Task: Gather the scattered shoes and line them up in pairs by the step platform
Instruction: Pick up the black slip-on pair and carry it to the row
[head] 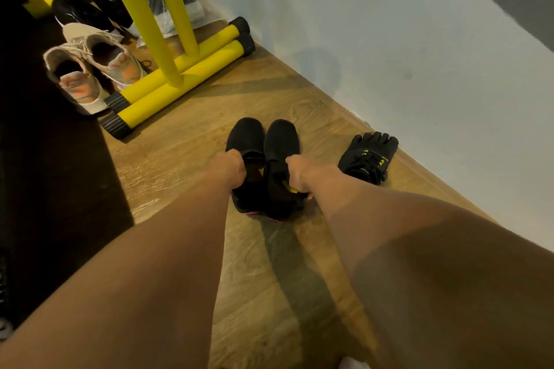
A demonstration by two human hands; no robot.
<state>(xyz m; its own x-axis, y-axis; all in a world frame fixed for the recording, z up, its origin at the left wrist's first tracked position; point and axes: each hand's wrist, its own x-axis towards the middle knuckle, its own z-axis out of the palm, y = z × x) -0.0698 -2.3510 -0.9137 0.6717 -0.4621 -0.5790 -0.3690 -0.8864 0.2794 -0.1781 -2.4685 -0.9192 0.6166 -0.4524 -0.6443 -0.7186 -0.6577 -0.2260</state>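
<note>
On the wooden floor (pixel 168 159) near the middle, you had your left grip (pixel 230 168) curled round the collar of the left black shoe (pixel 244 135). Your right grip (pixel 299 174) was clamped on the collar of the right black shoe (pixel 281 138). The two shoes touched side by side, well apart from the yellow frame (pixel 215 60) at far left, which I took for the step platform.

Held by the soft collars alone, a shoe could tip or slip as you carried it. A careless swing could also knock the beige pair (pixel 93 69) lined up beside the frame.

The five-toed shoe (pixel 367 156) lay alone at the right by the wall (pixel 389 54), with no mate in view. Your fingertips were hidden inside the shoes. I could not tell whether the soles rested on the floor or hung just above it. The far black pair (pixel 90 6) was too dim to read.
</note>
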